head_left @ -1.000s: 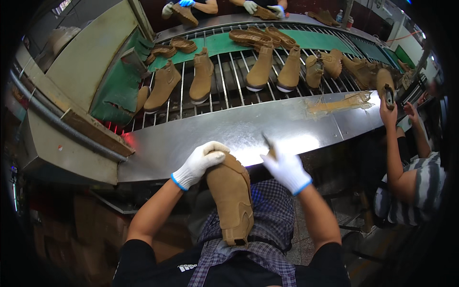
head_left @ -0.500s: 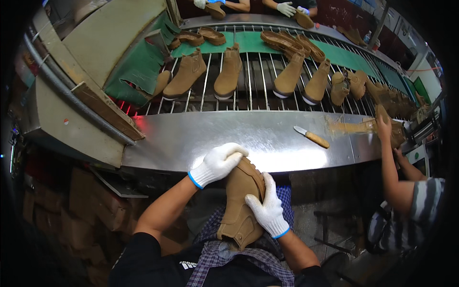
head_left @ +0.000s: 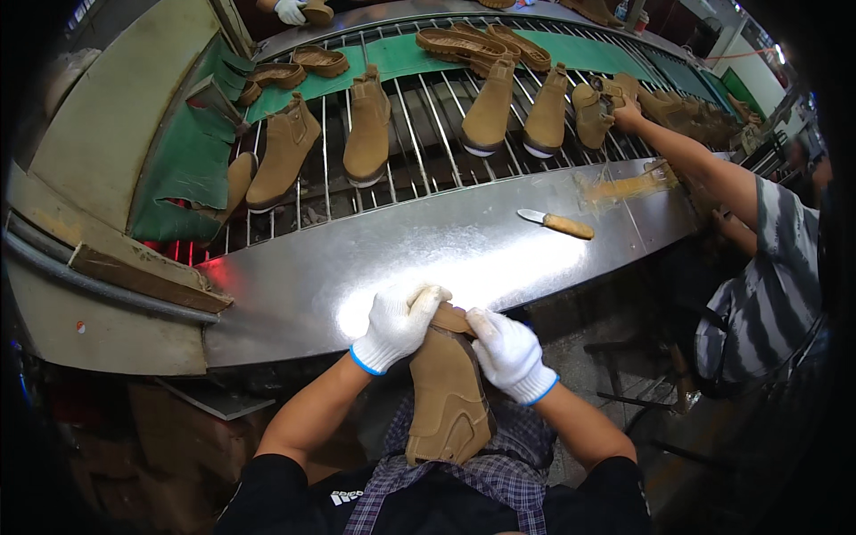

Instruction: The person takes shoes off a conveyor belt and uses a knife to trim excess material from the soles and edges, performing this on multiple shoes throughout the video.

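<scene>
A tan ankle boot lies across my lap, its toe end up by the metal ledge and its shaft against my apron. A brown sole shows at the toe, tipped away from the upper there, with a dark band between them. In a white knit glove, my left hand is closed on the sole's left edge. My right hand, gloved the same way, pinches its right edge with thumb and fingers. The rest of the sole is hidden beneath the boot and my hands.
Before me runs a metal ledge with a wooden-handled knife on it. Beyond, boots stand on a rod conveyor, and loose soles lie on a green belt. A co-worker's arm reaches over the conveyor at right.
Both my hands have moved to the toe; my right hand has left the boot's side. The sole now tips away at the toe. My view has turned, and the co-worker's arm now reaches farther over the conveyor.
</scene>
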Demonstrator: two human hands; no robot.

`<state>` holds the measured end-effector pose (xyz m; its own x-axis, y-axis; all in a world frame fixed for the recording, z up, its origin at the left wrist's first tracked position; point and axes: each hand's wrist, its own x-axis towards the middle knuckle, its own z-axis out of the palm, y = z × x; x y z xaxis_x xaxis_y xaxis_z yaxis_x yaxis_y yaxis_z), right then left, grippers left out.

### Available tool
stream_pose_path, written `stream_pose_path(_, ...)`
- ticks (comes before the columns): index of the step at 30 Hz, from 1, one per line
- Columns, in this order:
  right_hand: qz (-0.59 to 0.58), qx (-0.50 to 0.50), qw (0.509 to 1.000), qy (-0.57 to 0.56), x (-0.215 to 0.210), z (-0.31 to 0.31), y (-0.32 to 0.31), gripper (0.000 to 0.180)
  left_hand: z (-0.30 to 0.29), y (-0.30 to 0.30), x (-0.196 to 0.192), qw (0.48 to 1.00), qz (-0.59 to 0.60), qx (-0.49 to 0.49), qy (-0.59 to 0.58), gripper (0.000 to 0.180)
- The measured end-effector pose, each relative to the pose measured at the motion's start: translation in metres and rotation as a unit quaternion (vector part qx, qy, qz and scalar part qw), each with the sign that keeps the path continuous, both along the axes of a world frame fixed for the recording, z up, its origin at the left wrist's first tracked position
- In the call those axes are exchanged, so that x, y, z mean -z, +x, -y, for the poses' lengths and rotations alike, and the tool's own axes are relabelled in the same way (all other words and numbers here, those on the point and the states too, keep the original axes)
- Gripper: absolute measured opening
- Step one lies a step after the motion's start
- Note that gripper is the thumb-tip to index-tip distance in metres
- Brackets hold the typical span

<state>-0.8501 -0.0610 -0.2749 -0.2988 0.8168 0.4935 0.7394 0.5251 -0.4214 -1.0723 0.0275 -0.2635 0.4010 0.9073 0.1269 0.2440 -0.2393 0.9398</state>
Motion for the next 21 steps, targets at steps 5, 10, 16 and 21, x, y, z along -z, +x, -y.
stream_pose_path(5, -0.027, 0.037, 0.987, -0.154, -0.02, 0.018, -0.013, 0.053, -0.008, -0.015, -0.01, 0.992, -0.032, 0.098, 0.074, 0.034)
stream_pose_path(10, -0.032, -0.01, 0.984, -0.175, -0.035, 0.014, -0.013, 0.052, -0.016, -0.04, -0.01, 0.977, -0.061, 0.193, 0.074, 0.057)
stream_pose_path(16, 0.039, -0.021, 0.975, -0.216, -0.048, 0.012, -0.013, 0.052, -0.02, -0.04, -0.011, 0.978, -0.045, 0.196, 0.048, 0.047)
stream_pose_path(21, -0.007, -0.015, 0.966, -0.259, -0.043, 0.011, -0.006, 0.056, -0.009, -0.027, -0.002, 0.99, -0.045, 0.128, 0.048, 0.048)
